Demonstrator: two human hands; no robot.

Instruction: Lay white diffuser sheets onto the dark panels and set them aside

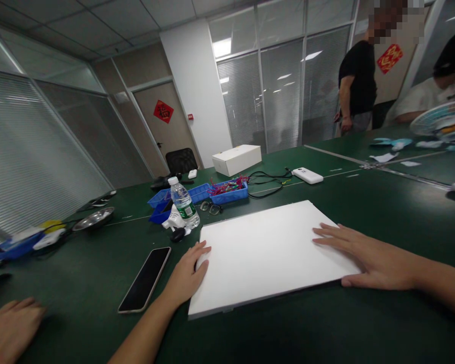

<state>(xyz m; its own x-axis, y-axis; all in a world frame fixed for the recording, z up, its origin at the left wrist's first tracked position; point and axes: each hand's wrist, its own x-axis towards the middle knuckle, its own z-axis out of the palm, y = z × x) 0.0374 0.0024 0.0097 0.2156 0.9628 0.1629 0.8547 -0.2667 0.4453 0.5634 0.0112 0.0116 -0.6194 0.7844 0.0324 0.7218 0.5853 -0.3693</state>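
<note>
A flat white rectangular board or shallow box (265, 253) lies on the dark green table in front of me. On its left edge rests my left hand (187, 273), thumb and fingers apart, their tips on the white surface. My right hand (367, 255) lies across the right edge with its fingers stretched out and the thumb spread near the front corner. To the left of my left hand is a phone (146, 279) with a dark screen. Behind it stands a water bottle (184, 205) with a green label, beside a black computer mouse or similar rounded item (178, 234).
Beyond the board are glasses (211, 208), a blue tray (229, 192) of red wires, a white box (237, 160) and a white device (307, 175). A metal bowl (93, 219) sits left. Another person's hand (13, 328) is at lower left; two people are at far right.
</note>
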